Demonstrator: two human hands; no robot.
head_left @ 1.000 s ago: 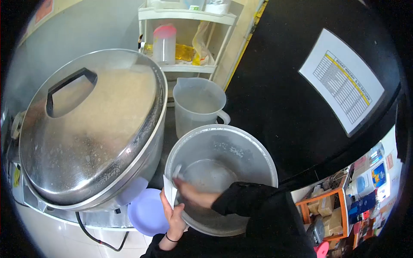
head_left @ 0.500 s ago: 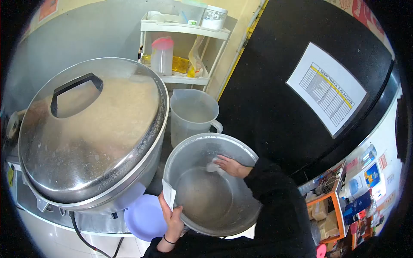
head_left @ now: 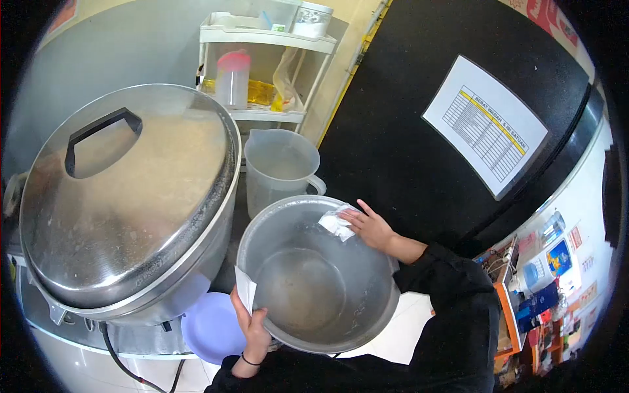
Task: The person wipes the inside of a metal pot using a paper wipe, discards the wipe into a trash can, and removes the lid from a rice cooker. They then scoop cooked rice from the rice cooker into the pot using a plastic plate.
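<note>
A large grey metal pot [head_left: 314,336] stands tilted toward me, its inside bare metal with a dull film on the bottom. My left hand [head_left: 252,327] grips its near left rim, with a folded white paper towel [head_left: 245,288] between the fingers and the rim. Against the upper right inner wall, just below the rim, my right hand [head_left: 372,226] presses a crumpled white tissue [head_left: 337,223] under its fingertips. Part of that tissue is hidden by the fingers.
A big steel rice cooker [head_left: 131,216] with a black-handled lid is on the left. Behind the pot are a clear plastic jug [head_left: 278,164] and a white shelf rack [head_left: 265,40]. A purple basin [head_left: 213,331] sits below left; a black door [head_left: 393,118] rises at right.
My right hand has slid the tissue up and right along the inner wall, toward the rim. My left hand keeps its hold. The whole view has shifted slightly.
</note>
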